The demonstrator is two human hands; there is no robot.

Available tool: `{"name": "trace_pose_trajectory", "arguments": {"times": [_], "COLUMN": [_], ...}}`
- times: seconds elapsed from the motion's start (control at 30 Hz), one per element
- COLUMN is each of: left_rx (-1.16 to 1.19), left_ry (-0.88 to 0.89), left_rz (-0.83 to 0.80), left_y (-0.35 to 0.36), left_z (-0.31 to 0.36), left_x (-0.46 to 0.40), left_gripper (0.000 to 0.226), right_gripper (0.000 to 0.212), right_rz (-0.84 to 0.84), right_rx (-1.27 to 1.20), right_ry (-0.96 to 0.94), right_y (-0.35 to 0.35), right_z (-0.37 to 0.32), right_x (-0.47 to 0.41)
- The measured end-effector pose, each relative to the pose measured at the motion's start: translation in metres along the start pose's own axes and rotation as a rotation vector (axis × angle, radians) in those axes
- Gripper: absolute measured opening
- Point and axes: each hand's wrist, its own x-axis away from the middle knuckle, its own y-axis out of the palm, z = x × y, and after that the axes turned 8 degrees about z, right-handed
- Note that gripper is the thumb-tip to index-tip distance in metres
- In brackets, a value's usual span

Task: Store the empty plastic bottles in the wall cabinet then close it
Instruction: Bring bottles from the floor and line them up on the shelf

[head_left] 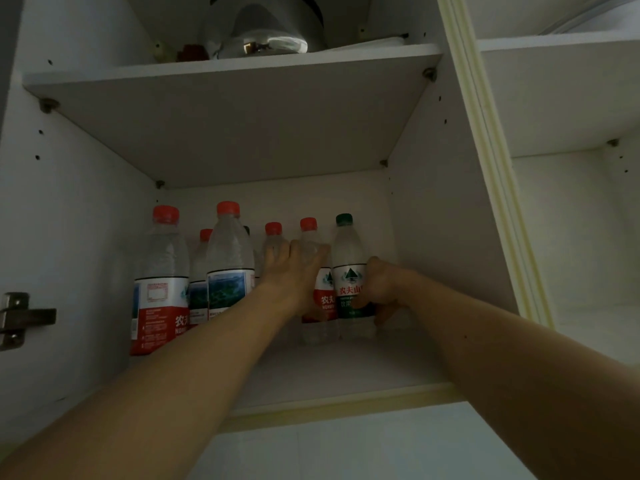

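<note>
The open wall cabinet (446, 216) holds several empty plastic bottles on its lower shelf (332, 372). Two tall red-capped bottles (161, 271) stand at the left, with smaller ones behind. My left hand (291, 271) lies spread against two small red-capped bottles (323, 292) in the middle. My right hand (379, 289) is wrapped around the green-capped bottle (348, 258) at the right end of the row. All bottles stand upright.
A steel pot (266, 32) and a small red thing (190, 53) sit on the upper shelf. A door hinge (20, 318) is fixed to the left wall. A second open compartment (571, 202) lies to the right. The shelf's right and front parts are bare.
</note>
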Motion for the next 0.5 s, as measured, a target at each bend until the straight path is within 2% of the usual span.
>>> {"name": "trace_pose_trajectory", "arguments": {"times": [0.2, 0.3, 0.4, 0.5], "left_rx": [0.055, 0.071, 0.119, 0.152], "left_ry": [-0.023, -0.026, -0.038, -0.055], "left_rz": [0.024, 0.025, 0.026, 0.017], "left_y": [0.017, 0.017, 0.015, 0.013], "left_z": [-0.003, -0.002, -0.004, -0.004], "left_x": [0.002, 0.003, 0.004, 0.005], "left_gripper": [0.125, 0.125, 0.119, 0.119], "right_gripper": [0.064, 0.056, 0.065, 0.070], "right_rz": [-0.014, 0.002, 0.084, 0.129], "right_rx": [0.036, 0.112, 0.289, 0.339], "right_ry": [-0.027, -0.085, -0.162, -0.187], "right_y": [0.002, 0.006, 0.016, 0.021], "right_z": [0.004, 0.005, 0.007, 0.008], "right_x": [-0.002, -0.004, -0.006, -0.008]}}
